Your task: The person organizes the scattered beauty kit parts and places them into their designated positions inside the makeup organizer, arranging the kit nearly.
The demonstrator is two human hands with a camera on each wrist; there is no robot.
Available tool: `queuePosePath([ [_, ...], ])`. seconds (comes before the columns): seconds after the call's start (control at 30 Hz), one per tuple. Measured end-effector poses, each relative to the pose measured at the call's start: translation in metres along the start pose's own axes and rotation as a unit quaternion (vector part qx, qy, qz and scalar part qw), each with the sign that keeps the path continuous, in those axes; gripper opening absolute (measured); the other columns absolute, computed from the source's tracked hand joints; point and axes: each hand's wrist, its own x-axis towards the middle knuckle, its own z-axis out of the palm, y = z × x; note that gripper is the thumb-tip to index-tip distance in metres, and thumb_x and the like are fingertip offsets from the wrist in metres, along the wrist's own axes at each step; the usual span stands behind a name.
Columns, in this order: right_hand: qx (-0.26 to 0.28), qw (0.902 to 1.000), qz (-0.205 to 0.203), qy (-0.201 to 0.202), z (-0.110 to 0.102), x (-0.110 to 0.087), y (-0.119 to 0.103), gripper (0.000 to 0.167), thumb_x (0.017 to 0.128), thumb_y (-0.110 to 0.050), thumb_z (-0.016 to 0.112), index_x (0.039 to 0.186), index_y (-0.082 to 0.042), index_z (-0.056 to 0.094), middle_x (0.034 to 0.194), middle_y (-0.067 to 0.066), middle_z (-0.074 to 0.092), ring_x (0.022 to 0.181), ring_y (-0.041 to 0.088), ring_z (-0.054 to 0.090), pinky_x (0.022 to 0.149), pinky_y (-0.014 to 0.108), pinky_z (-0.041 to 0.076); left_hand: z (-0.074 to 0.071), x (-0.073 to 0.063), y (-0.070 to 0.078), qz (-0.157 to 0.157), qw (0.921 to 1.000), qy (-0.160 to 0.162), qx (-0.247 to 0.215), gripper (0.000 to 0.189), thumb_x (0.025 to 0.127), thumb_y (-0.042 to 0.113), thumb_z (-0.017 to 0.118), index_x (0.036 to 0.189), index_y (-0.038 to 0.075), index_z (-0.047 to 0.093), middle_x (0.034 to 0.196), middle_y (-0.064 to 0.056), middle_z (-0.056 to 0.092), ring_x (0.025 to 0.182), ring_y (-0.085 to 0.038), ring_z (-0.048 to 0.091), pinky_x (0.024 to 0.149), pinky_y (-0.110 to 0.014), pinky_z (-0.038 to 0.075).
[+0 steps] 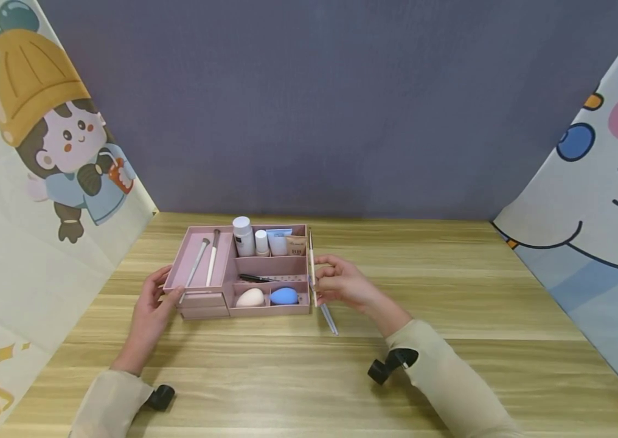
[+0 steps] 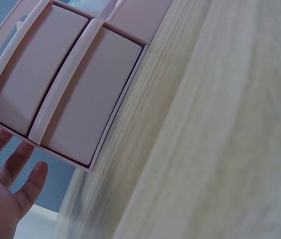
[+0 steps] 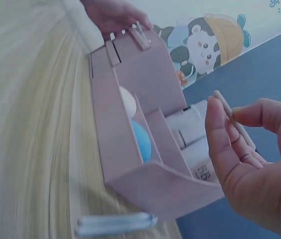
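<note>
A pink cosmetics organizer stands on the wooden table. My right hand pinches a slim makeup brush between thumb and fingers, just beyond the organizer's right wall. My left hand rests at the front left corner, thumb by the front rim and relaxed fingers along the side. Two light-handled brushes lie in the top left tray, above two drawers. The right-hand compartments hold a white bottle, a black pen-like item, a pale sponge and a blue sponge.
Pale-handled sticks lie on the table below my right hand, partly hidden by it. A smaller white bottle, a light blue tube and a BB tube stand in the back compartment. A dark panel rises behind the table.
</note>
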Motion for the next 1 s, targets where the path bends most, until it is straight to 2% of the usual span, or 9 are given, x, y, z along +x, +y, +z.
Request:
queuePosePath([
  [0.1,0.002,1.0000,-0.002,-0.001,0.008,0.005,0.001,0.059,0.085,0.015,0.050,0.140,0.014,0.031,0.087,0.006,0.059,0.065,0.017,0.064,0.060,0.030,0.056,0.000,0.000,0.001,0.004,1.0000,0.003,0.004,0.049,0.102,0.013,0.056,0.146,0.001,0.038,0.123,0.008,0.046,0.105,0.010,0.049,0.078,-0.012,0.040],
  [0.4,0.007,1.0000,0.000,-0.006,0.032,0.016,-0.005,0.062,0.086,0.015,0.050,0.144,0.015,0.028,0.089,0.002,0.056,0.064,0.015,0.063,0.060,0.028,0.056,0.001,0.000,0.000,0.003,1.0000,0.001,-0.001,0.049,0.102,0.013,0.056,0.146,0.000,0.037,0.124,0.006,0.046,0.106,0.010,0.049,0.079,-0.012,0.041],
  [0.73,0.024,0.9994,0.002,-0.025,0.057,0.038,-0.004,0.060,0.088,0.018,0.051,0.145,0.014,0.031,0.088,0.004,0.059,0.064,0.015,0.064,0.059,0.028,0.056,0.000,0.000,0.003,-0.010,0.9999,-0.003,0.004,0.051,0.103,0.016,0.055,0.148,0.003,0.036,0.130,-0.005,0.046,0.107,0.011,0.047,0.079,-0.011,0.040],
  [1.0,0.017,0.9989,0.021,-0.038,0.078,0.054,-0.006,0.060,0.089,0.018,0.051,0.146,0.012,0.034,0.086,0.002,0.059,0.062,0.014,0.062,0.059,0.027,0.055,0.001,-0.001,0.001,-0.007,1.0000,0.003,0.002,0.050,0.102,0.014,0.056,0.147,0.002,0.037,0.124,0.005,0.046,0.106,0.010,0.049,0.078,-0.012,0.041],
])
